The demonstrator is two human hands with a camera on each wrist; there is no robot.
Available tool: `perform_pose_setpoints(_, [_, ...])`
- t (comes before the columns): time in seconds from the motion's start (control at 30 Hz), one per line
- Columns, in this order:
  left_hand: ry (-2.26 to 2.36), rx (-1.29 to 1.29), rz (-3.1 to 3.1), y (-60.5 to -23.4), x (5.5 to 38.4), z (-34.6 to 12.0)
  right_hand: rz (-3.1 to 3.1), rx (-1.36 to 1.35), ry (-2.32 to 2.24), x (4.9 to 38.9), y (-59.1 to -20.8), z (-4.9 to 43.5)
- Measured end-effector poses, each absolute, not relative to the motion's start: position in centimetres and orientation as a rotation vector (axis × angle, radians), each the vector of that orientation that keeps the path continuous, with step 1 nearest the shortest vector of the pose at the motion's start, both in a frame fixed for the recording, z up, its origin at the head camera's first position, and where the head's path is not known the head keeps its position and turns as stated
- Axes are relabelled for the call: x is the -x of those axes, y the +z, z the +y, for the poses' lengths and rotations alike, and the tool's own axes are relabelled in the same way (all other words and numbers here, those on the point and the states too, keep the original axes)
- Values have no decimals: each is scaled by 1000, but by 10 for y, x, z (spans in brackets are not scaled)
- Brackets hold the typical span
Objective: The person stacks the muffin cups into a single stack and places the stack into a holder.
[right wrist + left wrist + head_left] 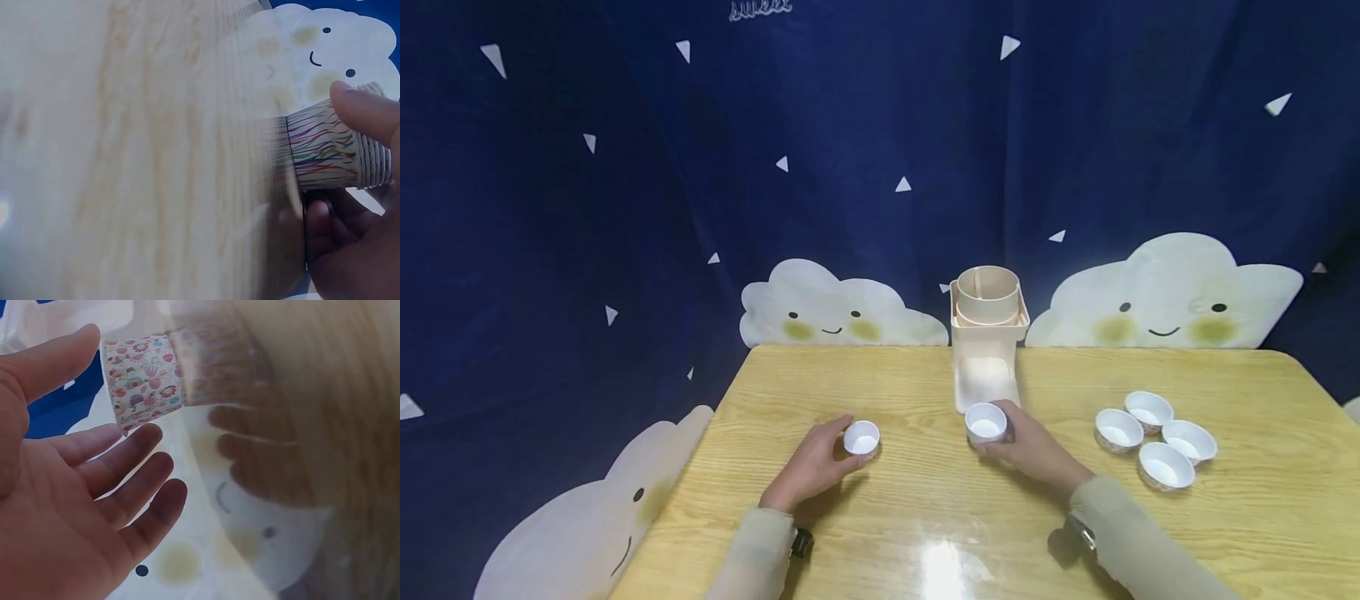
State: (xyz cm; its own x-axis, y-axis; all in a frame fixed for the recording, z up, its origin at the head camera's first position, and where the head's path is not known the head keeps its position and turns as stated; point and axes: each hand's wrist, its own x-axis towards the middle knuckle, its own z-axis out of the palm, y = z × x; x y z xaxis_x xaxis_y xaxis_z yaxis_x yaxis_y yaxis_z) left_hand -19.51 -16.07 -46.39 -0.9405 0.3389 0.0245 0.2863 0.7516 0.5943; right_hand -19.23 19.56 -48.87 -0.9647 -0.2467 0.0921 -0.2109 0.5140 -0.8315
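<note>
Striped cups (pixel 325 147) sit one inside another near the middle of the head frame, and the right hand (pixel 1030 443) pinches them by their ridged rims, likely so the pile stays neat. Left of them, a flowery cup (pixel 861 440) with thin, sloping sides stands on the shiny wood table (pixel 910 500), and the left hand (pixel 814 463) curves loose and wide around it, maybe so it won't squash; I can't tell if the thumb touches. Above the pile is a smooth cream stand (pixel 987 337).
</note>
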Motion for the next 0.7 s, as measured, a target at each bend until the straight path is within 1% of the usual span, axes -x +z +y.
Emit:
perform_pose_setpoints(0.33, [968,-543,2850,-469,195,-158,2707,392,-1486,192,-496,195])
perform_pose_setpoints(0.7, [965,-434,2856,-467,201,-159,2697,401,-1504,197,-502,197])
